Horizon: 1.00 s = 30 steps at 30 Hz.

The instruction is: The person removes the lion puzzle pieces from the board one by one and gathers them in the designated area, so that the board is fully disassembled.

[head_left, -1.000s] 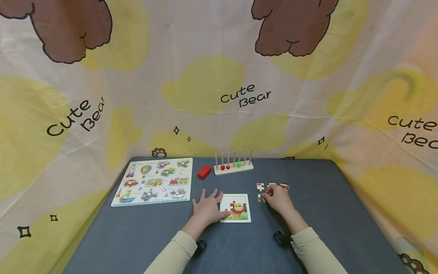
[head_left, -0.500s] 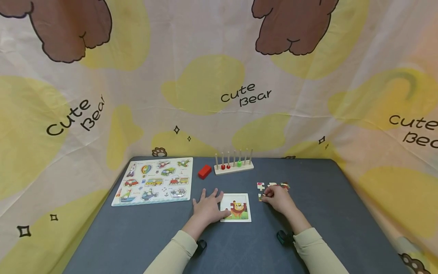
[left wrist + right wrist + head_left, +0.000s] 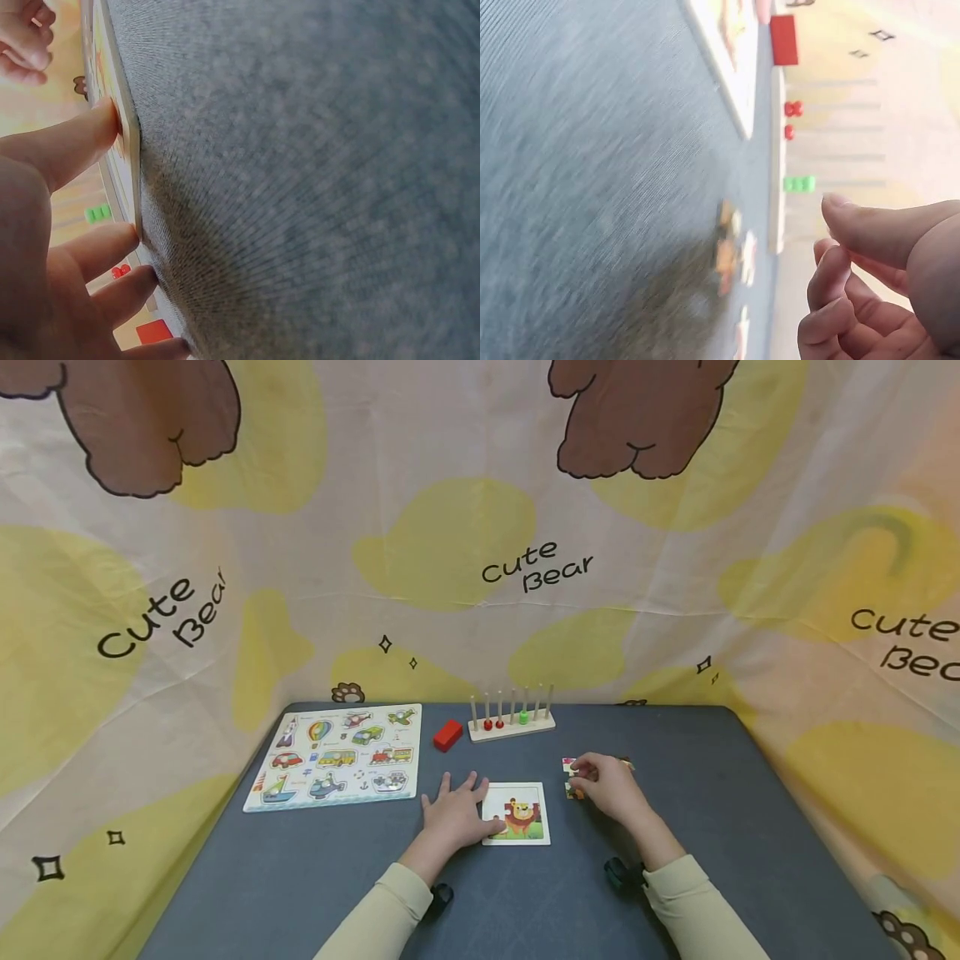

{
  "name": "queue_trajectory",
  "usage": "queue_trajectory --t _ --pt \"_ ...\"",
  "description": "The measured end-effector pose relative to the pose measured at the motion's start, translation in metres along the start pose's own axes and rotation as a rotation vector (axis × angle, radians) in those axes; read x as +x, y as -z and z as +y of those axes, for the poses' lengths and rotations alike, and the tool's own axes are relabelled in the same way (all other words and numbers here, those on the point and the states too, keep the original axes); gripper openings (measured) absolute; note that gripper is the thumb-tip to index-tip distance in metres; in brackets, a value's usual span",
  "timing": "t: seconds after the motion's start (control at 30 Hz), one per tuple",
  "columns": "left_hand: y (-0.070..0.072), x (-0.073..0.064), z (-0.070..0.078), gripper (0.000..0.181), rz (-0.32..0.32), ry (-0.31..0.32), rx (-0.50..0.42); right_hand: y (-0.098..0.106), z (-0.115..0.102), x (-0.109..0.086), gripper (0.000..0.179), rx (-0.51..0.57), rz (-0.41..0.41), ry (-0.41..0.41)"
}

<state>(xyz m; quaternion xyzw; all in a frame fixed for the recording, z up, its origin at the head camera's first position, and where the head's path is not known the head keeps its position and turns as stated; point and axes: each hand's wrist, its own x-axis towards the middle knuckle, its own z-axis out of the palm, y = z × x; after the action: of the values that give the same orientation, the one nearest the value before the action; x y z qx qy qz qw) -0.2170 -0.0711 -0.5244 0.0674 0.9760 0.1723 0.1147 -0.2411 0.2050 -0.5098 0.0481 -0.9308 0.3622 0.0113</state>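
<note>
My left hand (image 3: 453,817) lies with fingers spread at the left side of a small white-framed jigsaw puzzle board (image 3: 546,814). Its thumb (image 3: 90,135) rests on the board's face, and a fingertip touches the edge. A lion picture (image 3: 522,818) fills part of the frame. To the right, my right hand (image 3: 611,787) hovers over loose jigsaw pieces (image 3: 574,792), partly covering them in the head view. In the right wrist view its thumb (image 3: 855,217) and index fingertip stand slightly apart, the other fingers loosely bent, with nothing visible between them.
A large white vehicle puzzle board (image 3: 337,758) lies at the left. Behind the small board are a red block (image 3: 447,736) and a wooden peg stand (image 3: 512,727) with red and green beads. A printed cloth (image 3: 450,552) hangs behind the table (image 3: 517,910).
My right hand has lifted off the nearer loose piece and shifted slightly away from me, uncovering more of that piece. My left hand keeps its place on the board.
</note>
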Motion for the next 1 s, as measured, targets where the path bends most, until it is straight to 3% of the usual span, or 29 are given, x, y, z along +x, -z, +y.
queue_trajectory --t 0.2,0.6,1.0 --pt "0.001 -0.001 0.001 0.084 -0.001 0.001 -0.006 -0.008 -0.017 -0.002 0.022 0.057 -0.021 -0.013" --pt "0.002 -0.003 0.001 0.083 0.01 0.005 -0.013 -0.04 -0.043 -0.01 0.016 0.067 -0.069 0.063" --pt "0.003 -0.004 0.003 0.082 0.019 0.005 -0.025 -0.064 -0.047 -0.008 0.013 0.127 -0.177 0.099"
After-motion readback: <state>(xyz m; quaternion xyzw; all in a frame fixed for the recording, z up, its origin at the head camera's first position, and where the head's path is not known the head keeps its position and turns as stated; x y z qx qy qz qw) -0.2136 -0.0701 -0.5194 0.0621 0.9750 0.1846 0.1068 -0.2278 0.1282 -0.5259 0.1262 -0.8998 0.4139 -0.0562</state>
